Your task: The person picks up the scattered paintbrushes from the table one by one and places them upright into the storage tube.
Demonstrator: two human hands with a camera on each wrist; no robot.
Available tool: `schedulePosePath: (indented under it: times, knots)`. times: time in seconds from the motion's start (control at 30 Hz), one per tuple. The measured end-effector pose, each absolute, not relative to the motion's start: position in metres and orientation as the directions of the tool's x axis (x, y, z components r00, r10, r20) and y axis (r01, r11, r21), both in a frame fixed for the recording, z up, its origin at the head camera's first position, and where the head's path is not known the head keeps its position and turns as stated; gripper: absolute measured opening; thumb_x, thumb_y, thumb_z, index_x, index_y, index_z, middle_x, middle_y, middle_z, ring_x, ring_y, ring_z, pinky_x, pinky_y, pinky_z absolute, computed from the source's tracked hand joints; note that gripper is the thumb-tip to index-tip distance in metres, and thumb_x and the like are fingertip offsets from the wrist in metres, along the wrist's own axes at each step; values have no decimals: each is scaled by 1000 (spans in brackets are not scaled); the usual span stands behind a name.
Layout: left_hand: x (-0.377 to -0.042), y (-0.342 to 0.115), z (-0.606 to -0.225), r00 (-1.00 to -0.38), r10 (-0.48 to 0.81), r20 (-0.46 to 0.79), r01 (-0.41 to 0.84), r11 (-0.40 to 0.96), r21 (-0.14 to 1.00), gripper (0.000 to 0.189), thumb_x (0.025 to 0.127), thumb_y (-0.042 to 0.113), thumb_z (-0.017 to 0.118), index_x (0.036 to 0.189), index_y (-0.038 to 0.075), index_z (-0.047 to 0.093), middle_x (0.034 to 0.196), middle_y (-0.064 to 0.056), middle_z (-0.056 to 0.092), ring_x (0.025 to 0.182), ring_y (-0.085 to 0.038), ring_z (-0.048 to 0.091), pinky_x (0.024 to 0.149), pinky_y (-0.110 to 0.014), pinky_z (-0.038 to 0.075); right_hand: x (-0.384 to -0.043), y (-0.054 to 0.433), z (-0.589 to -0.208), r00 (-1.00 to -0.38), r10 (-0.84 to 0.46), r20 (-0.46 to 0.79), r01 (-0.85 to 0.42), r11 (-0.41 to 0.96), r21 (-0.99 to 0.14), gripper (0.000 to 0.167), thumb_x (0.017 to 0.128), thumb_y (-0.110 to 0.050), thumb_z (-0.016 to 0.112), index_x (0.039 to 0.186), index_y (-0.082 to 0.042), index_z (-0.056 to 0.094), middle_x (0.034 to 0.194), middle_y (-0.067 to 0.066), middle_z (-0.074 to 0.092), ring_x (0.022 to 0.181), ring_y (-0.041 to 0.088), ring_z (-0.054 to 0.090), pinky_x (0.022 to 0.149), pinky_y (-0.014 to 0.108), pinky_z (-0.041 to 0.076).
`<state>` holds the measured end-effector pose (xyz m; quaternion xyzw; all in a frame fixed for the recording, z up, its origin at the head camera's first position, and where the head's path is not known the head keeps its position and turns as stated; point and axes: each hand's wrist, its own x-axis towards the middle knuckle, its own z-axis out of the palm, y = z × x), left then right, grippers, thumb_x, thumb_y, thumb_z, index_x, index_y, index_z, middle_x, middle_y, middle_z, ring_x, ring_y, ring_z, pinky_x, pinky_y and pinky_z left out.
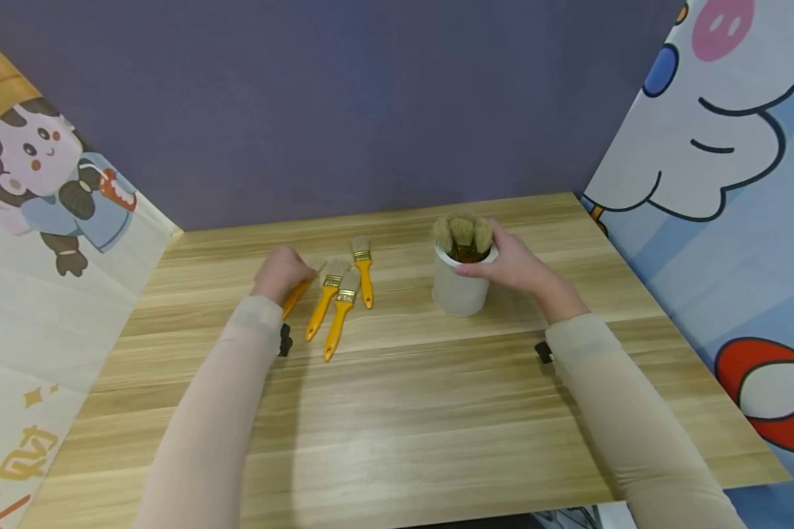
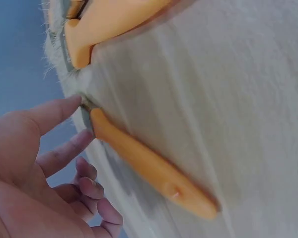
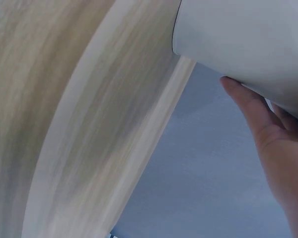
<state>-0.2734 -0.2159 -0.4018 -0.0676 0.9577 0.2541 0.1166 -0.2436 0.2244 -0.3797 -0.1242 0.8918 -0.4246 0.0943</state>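
Observation:
At the left of the table, my left hand (image 1: 279, 273) pinches a yellow-handled paintbrush (image 2: 151, 163) near its metal ferrule, thumb and a fingertip at the neck. The handle points toward me and lies low over the wood. Just right of that hand are two more paintbrushes, one (image 1: 320, 312) overlapped at the bristles by the other (image 1: 337, 327). A third paintbrush (image 1: 367, 283) lies a bit farther back. My right hand (image 1: 512, 261) grips the rim of a white cylindrical pot (image 1: 456, 294), thumb in front, fingers behind. Several paintbrushes (image 1: 463, 229) stand in the pot, bristles up.
The wood-grain table (image 1: 410, 426) meets a dark blue-grey wall (image 1: 370, 110) at its back edge. Cartoon-printed panels flank it, one at the left (image 1: 106, 294) and one at the right (image 1: 701, 279).

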Motion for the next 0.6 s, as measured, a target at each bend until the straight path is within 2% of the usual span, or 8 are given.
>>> schedulePosePath:
  times: [0.1, 0.17, 0.3, 0.4, 0.43, 0.5, 0.6]
  knots:
    - [-276, -212, -407, -963, -98, -252, -199, 887, 416, 36, 94, 35, 77, 108, 2, 78, 120, -18, 75, 91, -27, 63, 79, -44, 55, -244, 224, -380, -952, -298, -66, -137, 610, -781, 117, 86, -53, 86, 172, -21, 12, 173, 16, 31, 159, 41, 32, 125, 66, 31]
    - [-279, -210, -409, -963, -112, -246, -203, 900, 387, 37, 94, 37, 76, 109, 3, 78, 122, -18, 75, 93, -28, 63, 87, -51, 56, -244, 225, -380, -953, -296, -66, -135, 611, -780, 117, 87, -53, 86, 172, -21, 12, 173, 16, 31, 159, 41, 32, 125, 66, 31]
    - [-280, -207, -409, -963, -129, -237, -212, 907, 363, 34, 94, 36, 75, 106, 4, 78, 120, -18, 75, 98, -31, 62, 106, -65, 47, -243, 225, -381, -953, -298, -59, -141, 606, -783, 116, 87, -51, 86, 171, -20, 13, 173, 16, 31, 159, 41, 33, 125, 66, 31]
    - [-279, -206, -407, -964, -137, -228, -214, 910, 356, 33, 95, 37, 74, 99, 4, 76, 113, -18, 74, 98, -31, 61, 112, -71, 41, -243, 225, -381, -952, -301, -58, -143, 603, -785, 117, 87, -51, 86, 172, -20, 11, 173, 17, 30, 159, 41, 32, 125, 66, 31]
    - [-279, -206, -406, -965, -136, -224, -211, 911, 355, 33, 95, 37, 73, 96, 4, 76, 108, -16, 74, 95, -31, 60, 110, -70, 43, -243, 224, -380, -952, -301, -60, -141, 603, -785, 118, 87, -51, 86, 172, -19, 10, 174, 17, 29, 160, 41, 31, 126, 66, 31]
    - [-279, -207, -404, -967, -136, -217, -209, 908, 362, 37, 96, 40, 73, 82, 6, 70, 86, -10, 69, 83, -28, 58, 101, -65, 48, -242, 224, -380, -952, -297, -67, -133, 605, -785, 121, 87, -53, 86, 173, -20, 7, 175, 17, 27, 161, 41, 30, 126, 66, 30]
    - [-280, -208, -399, -967, -136, -216, -210, 902, 376, 46, 96, 43, 73, 68, 11, 58, 63, -1, 52, 67, -22, 50, 89, -55, 49, -242, 224, -379, -953, -295, -75, -124, 601, -790, 122, 87, -53, 86, 173, -20, 6, 176, 16, 25, 162, 41, 28, 127, 65, 29]
